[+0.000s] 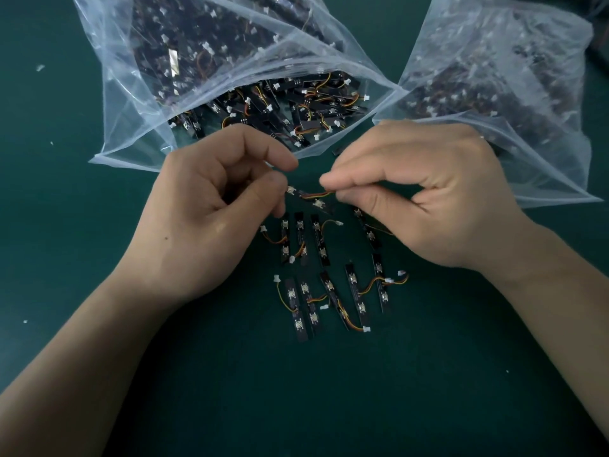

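A small black circuit strip [309,200] with white buttons and a red-yellow wire hangs between my two hands, just above the green mat. My left hand [211,212] pinches the strip's left end between thumb and fingers. My right hand [425,196] pinches the wire at the strip's other side with thumb and forefinger. Below the hands, several like strips [329,278] lie in two rough rows on the mat, each with a short wire and a white plug.
An open clear plastic bag [211,94] full of the same strips lies just beyond my hands, its mouth facing me. A second clear bag [514,94] of parts lies at the right. The green mat [296,390] covers the table. Small white scraps dot the left side.
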Available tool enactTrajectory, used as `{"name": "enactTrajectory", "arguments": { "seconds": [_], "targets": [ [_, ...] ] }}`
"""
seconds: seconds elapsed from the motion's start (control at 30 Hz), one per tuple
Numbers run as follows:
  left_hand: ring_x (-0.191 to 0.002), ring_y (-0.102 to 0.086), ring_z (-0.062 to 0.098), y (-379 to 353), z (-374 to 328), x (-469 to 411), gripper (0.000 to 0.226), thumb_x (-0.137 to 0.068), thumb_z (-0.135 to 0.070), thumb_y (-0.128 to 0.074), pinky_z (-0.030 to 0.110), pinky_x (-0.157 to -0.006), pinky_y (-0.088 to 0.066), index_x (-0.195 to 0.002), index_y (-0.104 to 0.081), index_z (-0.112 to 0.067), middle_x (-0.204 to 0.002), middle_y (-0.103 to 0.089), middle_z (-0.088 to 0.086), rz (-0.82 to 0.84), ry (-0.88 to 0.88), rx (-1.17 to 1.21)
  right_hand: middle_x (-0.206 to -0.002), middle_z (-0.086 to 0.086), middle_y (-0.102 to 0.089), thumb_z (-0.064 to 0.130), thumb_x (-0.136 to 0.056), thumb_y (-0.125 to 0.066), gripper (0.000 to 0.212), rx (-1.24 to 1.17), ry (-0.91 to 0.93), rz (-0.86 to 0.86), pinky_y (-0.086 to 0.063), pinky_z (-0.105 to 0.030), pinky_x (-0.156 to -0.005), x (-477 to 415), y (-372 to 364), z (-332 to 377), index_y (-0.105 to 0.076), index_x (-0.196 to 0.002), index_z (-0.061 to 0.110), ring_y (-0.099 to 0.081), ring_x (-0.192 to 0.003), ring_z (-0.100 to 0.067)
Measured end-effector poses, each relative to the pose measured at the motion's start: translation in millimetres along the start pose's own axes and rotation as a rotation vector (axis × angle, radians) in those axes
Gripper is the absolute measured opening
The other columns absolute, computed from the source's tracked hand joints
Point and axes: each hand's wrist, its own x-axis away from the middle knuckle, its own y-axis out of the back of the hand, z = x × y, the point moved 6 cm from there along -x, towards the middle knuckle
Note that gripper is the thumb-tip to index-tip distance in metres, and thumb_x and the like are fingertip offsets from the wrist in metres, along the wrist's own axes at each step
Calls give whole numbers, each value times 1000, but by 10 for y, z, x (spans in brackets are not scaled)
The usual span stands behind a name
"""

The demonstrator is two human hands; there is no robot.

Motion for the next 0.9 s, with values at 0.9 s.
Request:
{"name": "enactTrajectory", "arguments": {
  "seconds": [0.9],
  "targets": [
    [-54, -50, 7, -107, -63, 12, 14, -104, -32, -56, 14, -57, -39, -115, -64, -26, -75, -73, -4, 114, 3, -4, -92, -2, -76, 5, -89, -82, 15, -228, -82, 89, -55, -32, -75, -18, -26, 24, -76, -94, 18, -73, -85, -21]
  ]
}}
